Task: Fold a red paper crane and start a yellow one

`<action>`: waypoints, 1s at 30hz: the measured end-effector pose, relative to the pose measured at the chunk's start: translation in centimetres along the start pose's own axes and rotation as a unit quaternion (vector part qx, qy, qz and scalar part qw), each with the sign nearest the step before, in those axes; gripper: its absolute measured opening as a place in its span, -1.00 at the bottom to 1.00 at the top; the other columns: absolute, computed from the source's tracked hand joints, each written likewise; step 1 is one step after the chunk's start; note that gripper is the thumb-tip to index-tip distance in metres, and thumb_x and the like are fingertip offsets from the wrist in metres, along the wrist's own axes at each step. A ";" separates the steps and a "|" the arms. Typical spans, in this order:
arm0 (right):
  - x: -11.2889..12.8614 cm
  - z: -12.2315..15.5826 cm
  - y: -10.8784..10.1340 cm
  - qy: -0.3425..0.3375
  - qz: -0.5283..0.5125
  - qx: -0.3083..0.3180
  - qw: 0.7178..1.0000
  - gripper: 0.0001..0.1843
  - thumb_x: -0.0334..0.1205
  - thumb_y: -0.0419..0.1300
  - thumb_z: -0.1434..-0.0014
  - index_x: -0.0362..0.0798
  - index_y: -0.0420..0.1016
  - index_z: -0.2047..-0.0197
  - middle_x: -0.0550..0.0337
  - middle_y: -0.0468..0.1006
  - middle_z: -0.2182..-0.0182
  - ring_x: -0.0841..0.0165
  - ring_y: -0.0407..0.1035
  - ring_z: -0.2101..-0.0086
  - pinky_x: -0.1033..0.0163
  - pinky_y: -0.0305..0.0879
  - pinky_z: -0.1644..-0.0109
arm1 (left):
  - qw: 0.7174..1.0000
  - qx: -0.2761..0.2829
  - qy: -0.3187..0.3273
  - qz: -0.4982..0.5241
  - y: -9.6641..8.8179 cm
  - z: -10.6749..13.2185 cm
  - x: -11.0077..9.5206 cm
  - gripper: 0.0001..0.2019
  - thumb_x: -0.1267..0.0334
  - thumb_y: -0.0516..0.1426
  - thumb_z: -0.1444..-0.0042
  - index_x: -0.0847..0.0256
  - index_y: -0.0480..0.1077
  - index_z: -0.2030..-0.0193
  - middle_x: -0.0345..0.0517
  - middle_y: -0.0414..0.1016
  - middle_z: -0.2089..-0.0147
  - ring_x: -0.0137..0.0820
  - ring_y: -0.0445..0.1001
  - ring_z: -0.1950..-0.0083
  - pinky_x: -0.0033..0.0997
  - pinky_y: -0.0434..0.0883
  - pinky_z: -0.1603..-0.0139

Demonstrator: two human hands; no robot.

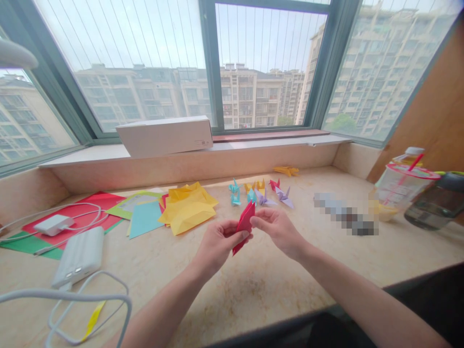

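Observation:
A red piece of folded paper, shaped like a narrow diamond, is held up above the counter between my hands. My left hand grips its lower part, thumb on the near face and fingers behind. At the upper right edge, my right hand pinches the paper between thumb and fingers. Just beyond stand several small folded paper cranes: a light blue one, a purple one, a red one and an orange one among them.
Yellow creased sheets, a light blue sheet and a red sheet lie left. Nearer are a white power bank, a charger and cables. A white box rests on the sill. A plastic cup and dark bottle stand right.

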State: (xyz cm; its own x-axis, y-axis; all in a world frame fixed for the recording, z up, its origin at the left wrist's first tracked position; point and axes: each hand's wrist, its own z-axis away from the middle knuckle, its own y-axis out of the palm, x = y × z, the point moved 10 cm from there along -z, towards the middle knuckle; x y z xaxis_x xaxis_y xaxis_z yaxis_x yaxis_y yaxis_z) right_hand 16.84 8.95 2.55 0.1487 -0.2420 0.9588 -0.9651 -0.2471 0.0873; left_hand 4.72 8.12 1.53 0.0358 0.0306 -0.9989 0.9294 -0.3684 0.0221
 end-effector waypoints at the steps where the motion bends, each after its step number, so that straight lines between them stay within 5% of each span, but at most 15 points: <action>1: 0.0 0.0 -0.2 -0.002 0.011 -0.007 1.000 -0.72 -0.02 0.34 -0.10 -0.09 0.60 0.31 0.12 0.65 0.36 0.31 0.51 0.33 0.17 0.39 0.17 | 1.000 0.000 0.002 -0.005 0.0 0.0 0.0 -0.72 0.15 0.35 0.02 0.30 0.58 0.23 0.02 0.66 0.30 -0.26 0.59 0.28 -0.39 0.44 0.27; 8: 1.0 0.5 -1.0 -0.070 0.137 -0.056 0.986 -0.80 -0.09 0.29 -0.17 -0.03 0.59 0.37 0.18 0.63 0.43 0.28 0.48 0.36 0.18 0.37 0.22 | 0.994 -0.002 0.053 -0.091 0.5 0.2 -0.8 -0.79 0.15 0.30 -0.04 0.28 0.61 0.31 -0.08 0.63 0.37 -0.34 0.52 0.37 -0.47 0.37 0.37; 19: 1.4 0.1 0.1 -0.118 0.216 -0.031 0.969 -0.81 -0.15 0.29 -0.18 0.01 0.61 0.15 0.15 0.65 0.26 0.31 0.47 0.30 0.18 0.36 0.16 | 0.993 -0.110 0.050 -0.016 -2.5 -0.9 -0.2 -0.77 0.13 0.33 0.00 0.25 0.61 0.27 -0.04 0.65 0.25 -0.28 0.52 0.18 -0.38 0.38 0.08; 30: 2.0 0.1 0.0 -0.144 0.222 -0.025 0.964 -0.83 -0.13 0.23 -0.24 0.00 0.63 0.25 0.16 0.63 0.34 0.31 0.47 0.30 0.21 0.35 0.18 | 0.995 -0.085 0.052 -0.006 -2.3 -1.4 1.0 -0.77 0.13 0.32 -0.03 0.26 0.60 0.28 -0.04 0.63 0.27 -0.30 0.48 0.21 -0.39 0.36 0.07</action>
State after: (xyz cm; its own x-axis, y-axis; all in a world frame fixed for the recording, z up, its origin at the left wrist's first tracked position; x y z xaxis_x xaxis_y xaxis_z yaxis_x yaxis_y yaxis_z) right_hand 17.17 8.40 4.39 -0.2352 -0.5660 0.7901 -0.9552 -0.0158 -0.2957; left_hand 3.18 10.28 0.59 0.0529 0.1327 -0.9897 0.9786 -0.2043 0.0249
